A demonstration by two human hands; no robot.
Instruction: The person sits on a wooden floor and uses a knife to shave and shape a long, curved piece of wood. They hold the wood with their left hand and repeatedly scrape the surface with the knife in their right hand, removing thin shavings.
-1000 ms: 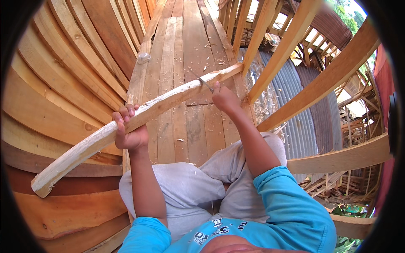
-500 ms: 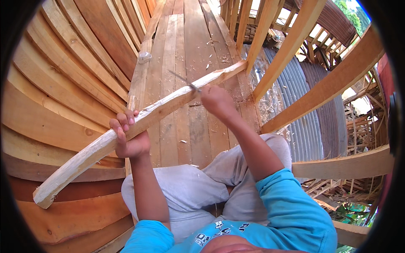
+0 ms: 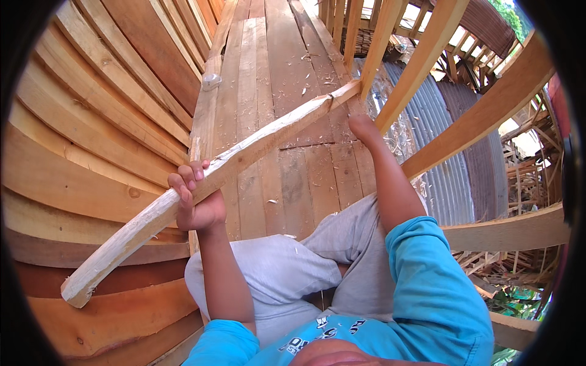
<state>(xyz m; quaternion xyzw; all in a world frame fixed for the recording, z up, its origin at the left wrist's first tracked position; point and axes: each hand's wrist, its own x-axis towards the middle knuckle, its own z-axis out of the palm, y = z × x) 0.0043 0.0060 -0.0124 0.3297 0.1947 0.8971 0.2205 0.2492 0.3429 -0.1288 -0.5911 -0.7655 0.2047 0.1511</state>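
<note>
Pale pole point(image 3: 256, 146) was clasped in left grip point(image 3: 202, 210), ran toward two and eight o'clock, right grip point(image 3: 364, 127) held something unclear or nothing

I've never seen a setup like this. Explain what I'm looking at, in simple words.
There is no machine here, just a person's two bare hands. The view comes from a wide fisheye camera worn on the head and looking down, so straight edges curve near the rim.

The left hand grips a long, pale piece of wood, which slants across the view. The right hand is near the wood's far end; what it may be holding is hard to make out.

Below is a plank floor, scattered with wood shavings. A small clear object sits near its left edge. The person's legs, in grey trousers, are folded in front.
</note>
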